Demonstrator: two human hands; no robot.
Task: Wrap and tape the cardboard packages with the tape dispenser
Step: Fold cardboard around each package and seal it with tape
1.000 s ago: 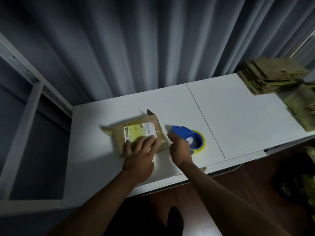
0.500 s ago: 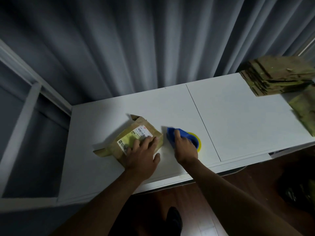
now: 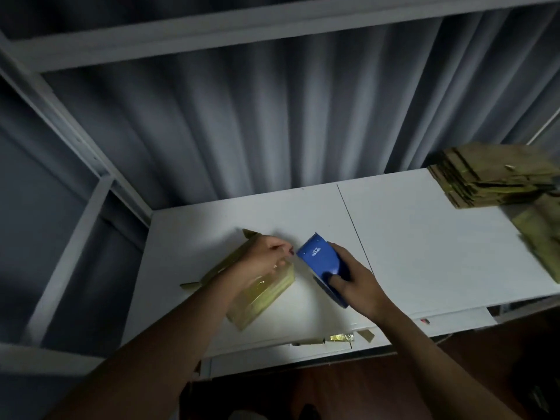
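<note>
While the left hand (image 3: 266,259) pinches the package (image 3: 257,294) near the table's (image 3: 424,237) front edge, right hand (image 3: 354,280) fingers clamp the tape dispenser (image 3: 322,262) (cardboard looks light, stiff, so hold its edges).

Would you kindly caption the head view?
Right hand grips blue tape dispenser; left hand holds the cardboard package.

brown taped package (image 3: 260,294) flat | blue tape dispenser (image 3: 324,265) just beside, raised

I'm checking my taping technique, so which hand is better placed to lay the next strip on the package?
Right hand: it already grips the dispenser beside the package, which the left hand steadies.
</note>
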